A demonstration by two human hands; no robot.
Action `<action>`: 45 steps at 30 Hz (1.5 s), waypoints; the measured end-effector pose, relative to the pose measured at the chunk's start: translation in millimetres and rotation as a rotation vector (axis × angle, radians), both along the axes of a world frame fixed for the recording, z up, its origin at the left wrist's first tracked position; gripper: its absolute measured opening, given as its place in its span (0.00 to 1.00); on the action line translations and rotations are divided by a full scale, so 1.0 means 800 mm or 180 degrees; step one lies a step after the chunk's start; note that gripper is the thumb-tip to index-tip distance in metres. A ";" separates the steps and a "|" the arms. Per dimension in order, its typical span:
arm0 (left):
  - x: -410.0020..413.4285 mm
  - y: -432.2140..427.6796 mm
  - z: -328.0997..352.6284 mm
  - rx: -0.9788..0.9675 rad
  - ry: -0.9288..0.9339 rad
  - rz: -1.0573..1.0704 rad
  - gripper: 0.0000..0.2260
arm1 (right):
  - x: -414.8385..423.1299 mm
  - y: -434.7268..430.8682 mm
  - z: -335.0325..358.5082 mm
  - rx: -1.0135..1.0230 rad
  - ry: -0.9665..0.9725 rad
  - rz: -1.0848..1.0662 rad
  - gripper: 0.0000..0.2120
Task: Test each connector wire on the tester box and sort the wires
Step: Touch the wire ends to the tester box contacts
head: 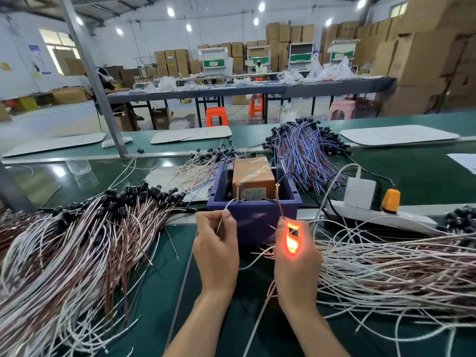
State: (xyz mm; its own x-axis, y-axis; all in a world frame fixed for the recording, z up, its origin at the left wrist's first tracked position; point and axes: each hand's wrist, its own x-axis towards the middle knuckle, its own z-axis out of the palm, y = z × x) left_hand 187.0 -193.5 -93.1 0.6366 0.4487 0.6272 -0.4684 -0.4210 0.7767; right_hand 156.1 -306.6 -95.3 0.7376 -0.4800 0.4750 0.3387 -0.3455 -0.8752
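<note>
Connector wire (pixel 230 204): where is it held?
— Its white lead (pixel 219 225) is pinched between thumb and fingertips of the left hand (pixel 216 253). The connector end is gripped inside the curled right hand (pixel 296 261), where an orange-red glow (pixel 292 239) is seen through the fingers.
— And the free ends?
— The white tip is laid against the left screw (pixel 237 192) of the tester box (pixel 253 176). The brown lead (pixel 280 211) is run up to the right screw (pixel 277 193) and appears to meet it. The box is seated in a purple tray (pixel 255 222), just beyond both hands.
— How is the step best done?
— Both bare tips should be held steady on their screws and apart from each other while the glow is read. A flicker would be judged a doubtful joint. The leads should not be tugged.
— Sorting?
— A white-and-brown heap (pixel 77 240) is noted to the left, a white heap (pixel 386 261) to the right, and blue wires (pixel 304 150) behind the tray. Which heap is meant for passed pieces cannot be told.
</note>
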 end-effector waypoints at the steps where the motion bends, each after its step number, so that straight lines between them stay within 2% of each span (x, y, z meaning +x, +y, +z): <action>1: 0.000 0.000 0.000 0.0003 0.0002 0.0006 0.06 | 0.000 0.000 0.000 0.0002 -0.0004 0.0002 0.15; 12: -0.003 0.001 0.003 -0.0034 0.0073 0.0008 0.07 | 0.000 -0.001 0.002 0.0077 0.0057 0.0033 0.14; 19: -0.004 0.017 0.003 -0.0735 0.0298 0.0396 0.01 | -0.015 -0.004 0.001 0.0193 0.0117 0.0463 0.08; 20: -0.007 0.019 0.004 -0.0707 0.0371 0.0534 0.06 | -0.019 -0.005 0.002 0.0114 0.0124 0.0531 0.08; 22: -0.018 0.022 0.007 -0.0194 0.0245 0.0859 0.15 | -0.029 -0.006 0.004 -0.0040 0.0194 0.0647 0.10; 24: -0.036 0.016 0.012 0.0684 -0.0209 0.0840 0.18 | -0.040 -0.006 0.008 -0.0036 0.0283 0.0760 0.13; 26: -0.054 0.002 0.013 0.1512 -0.0694 0.0501 0.17 | -0.049 -0.006 0.013 0.0252 0.0259 0.0941 0.16; 29: -0.077 -0.022 0.009 0.2319 -0.0975 -0.0235 0.15 | -0.056 -0.009 0.030 0.1260 0.0210 0.1177 0.15; 33: -0.084 -0.038 0.007 0.2461 -0.0752 -0.1005 0.11 | -0.061 -0.037 0.063 0.2477 0.0088 0.1018 0.15; 36: -0.080 -0.041 0.001 0.2733 -0.0848 -0.1163 0.09 | -0.063 -0.070 0.080 0.3168 -0.0137 0.1071 0.19; 40: -0.077 -0.044 -0.002 0.2667 -0.0883 -0.1179 0.10 | -0.068 -0.113 0.097 0.3574 -0.0555 0.0987 0.19; 45: -0.077 -0.047 0.000 0.2755 -0.0918 -0.0992 0.20 | -0.073 -0.165 0.117 0.3769 -0.0825 0.0757 0.15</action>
State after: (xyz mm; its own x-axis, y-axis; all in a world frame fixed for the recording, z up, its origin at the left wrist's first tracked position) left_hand 125.3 -231.3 -92.9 0.4186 -0.4059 0.8124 -0.7803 -0.6184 0.0931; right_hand 97.7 -438.5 -2.0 0.8142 -0.5804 -0.0159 0.4947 0.7079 -0.5042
